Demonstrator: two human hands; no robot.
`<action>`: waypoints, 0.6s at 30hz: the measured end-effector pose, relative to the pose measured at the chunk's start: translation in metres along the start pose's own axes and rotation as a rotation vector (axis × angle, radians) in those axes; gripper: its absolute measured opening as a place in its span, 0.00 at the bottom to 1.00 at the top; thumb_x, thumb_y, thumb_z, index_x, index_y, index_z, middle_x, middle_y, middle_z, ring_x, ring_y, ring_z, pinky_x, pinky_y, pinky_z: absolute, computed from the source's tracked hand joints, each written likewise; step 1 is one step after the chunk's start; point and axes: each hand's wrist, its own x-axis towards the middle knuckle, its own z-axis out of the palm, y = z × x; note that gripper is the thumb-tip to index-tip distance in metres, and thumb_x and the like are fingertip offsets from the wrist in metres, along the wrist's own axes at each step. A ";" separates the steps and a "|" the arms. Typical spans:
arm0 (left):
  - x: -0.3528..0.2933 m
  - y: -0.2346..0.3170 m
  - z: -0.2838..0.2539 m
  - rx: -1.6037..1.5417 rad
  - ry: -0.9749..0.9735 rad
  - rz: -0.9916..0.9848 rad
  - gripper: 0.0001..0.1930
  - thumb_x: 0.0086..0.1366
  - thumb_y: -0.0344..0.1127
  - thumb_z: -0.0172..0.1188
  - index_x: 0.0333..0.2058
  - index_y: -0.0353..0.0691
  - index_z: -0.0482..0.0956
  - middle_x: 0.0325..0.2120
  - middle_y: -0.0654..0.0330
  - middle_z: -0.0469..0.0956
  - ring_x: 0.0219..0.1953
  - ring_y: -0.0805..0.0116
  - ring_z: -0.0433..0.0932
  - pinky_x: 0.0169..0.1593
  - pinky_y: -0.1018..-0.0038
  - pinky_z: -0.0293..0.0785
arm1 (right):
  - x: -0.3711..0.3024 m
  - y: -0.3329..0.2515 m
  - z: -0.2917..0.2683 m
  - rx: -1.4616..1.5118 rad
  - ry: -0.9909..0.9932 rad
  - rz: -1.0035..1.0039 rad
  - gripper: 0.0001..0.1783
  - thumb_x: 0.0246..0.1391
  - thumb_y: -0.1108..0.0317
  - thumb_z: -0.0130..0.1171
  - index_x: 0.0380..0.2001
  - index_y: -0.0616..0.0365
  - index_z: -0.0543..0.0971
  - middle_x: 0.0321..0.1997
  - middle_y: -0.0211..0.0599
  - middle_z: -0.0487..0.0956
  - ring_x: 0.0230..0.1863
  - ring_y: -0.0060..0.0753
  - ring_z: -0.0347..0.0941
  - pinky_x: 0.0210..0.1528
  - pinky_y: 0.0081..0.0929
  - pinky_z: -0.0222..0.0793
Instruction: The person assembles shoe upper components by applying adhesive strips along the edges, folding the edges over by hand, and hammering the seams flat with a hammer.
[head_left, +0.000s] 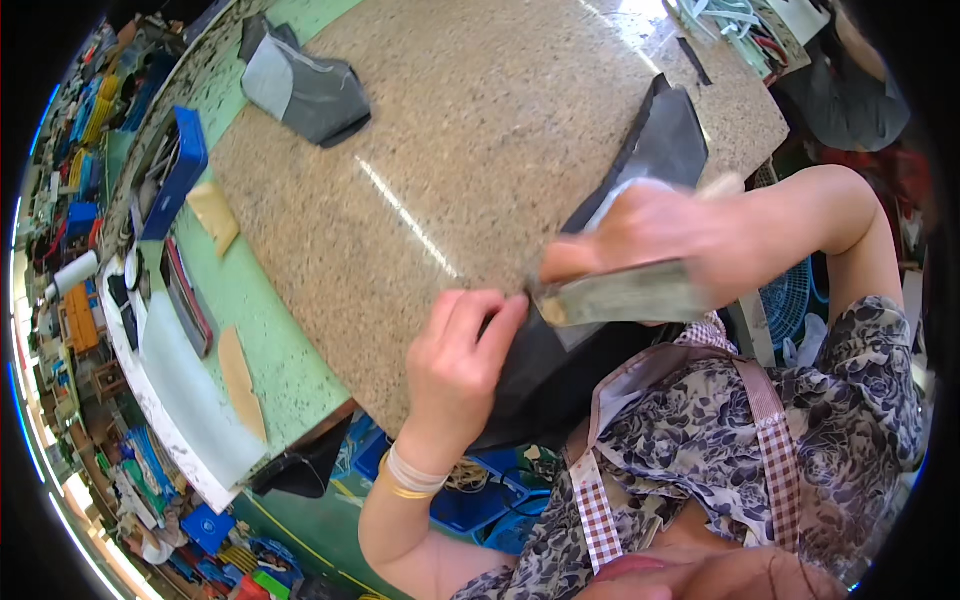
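A black leather-like piece [540, 375] hangs over the near edge of the speckled table. My left hand [460, 350] pinches it at the edge, thumb and fingers pressed together. My right hand [640, 235], smeared by motion, is closed just to the right. By it is a grey bar-shaped tool [630, 293] with a tan end close to my left fingertips; its exact kind is unclear. A pale rod end [722, 186] shows behind the right hand. Under and beyond that hand stretches a long dark strip of material [672, 135], partly hidden.
A grey and black cut piece [310, 90] lies at the table's far left. On the green side surface are a blue bin [178, 170], tan pieces [238, 380] and a pale sheet [185, 375]. Light-coloured strips [735, 30] are heaped at the far right. A blue basket [785, 300] stands below.
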 end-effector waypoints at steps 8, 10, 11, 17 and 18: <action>-0.014 -0.002 -0.010 -0.028 -0.001 -0.027 0.14 0.46 0.24 0.65 0.36 0.35 0.81 0.31 0.58 0.76 0.33 0.60 0.76 0.34 0.69 0.74 | 0.016 -0.013 -0.007 -0.002 0.159 -0.190 0.24 0.42 0.68 0.58 0.43 0.64 0.65 0.15 0.43 0.72 0.16 0.48 0.73 0.18 0.39 0.68; -0.029 -0.001 -0.010 -0.099 0.047 -0.153 0.14 0.47 0.24 0.66 0.36 0.35 0.81 0.31 0.58 0.76 0.33 0.59 0.76 0.35 0.69 0.74 | 0.015 -0.013 -0.003 0.026 0.006 -0.138 0.21 0.45 0.67 0.56 0.41 0.65 0.64 0.14 0.39 0.71 0.15 0.45 0.72 0.16 0.37 0.67; -0.034 0.000 -0.006 -0.059 0.098 -0.158 0.14 0.47 0.24 0.66 0.36 0.36 0.81 0.31 0.58 0.76 0.33 0.59 0.75 0.35 0.69 0.73 | 0.018 -0.008 -0.003 -0.006 0.043 -0.228 0.19 0.46 0.67 0.55 0.40 0.66 0.64 0.13 0.38 0.70 0.14 0.42 0.72 0.15 0.34 0.66; -0.054 0.012 0.003 -0.085 0.264 -0.429 0.12 0.48 0.25 0.69 0.34 0.41 0.82 0.30 0.61 0.77 0.30 0.63 0.74 0.32 0.69 0.70 | 0.033 -0.021 0.011 -0.007 0.064 -0.226 0.19 0.45 0.68 0.55 0.38 0.65 0.64 0.15 0.38 0.72 0.17 0.44 0.75 0.16 0.37 0.67; -0.056 0.012 0.007 -0.073 0.276 -0.436 0.12 0.48 0.25 0.69 0.34 0.41 0.82 0.30 0.61 0.77 0.30 0.63 0.74 0.32 0.69 0.70 | 0.034 -0.019 0.008 0.017 0.009 -0.198 0.19 0.45 0.68 0.56 0.38 0.66 0.64 0.15 0.38 0.73 0.17 0.45 0.75 0.17 0.37 0.67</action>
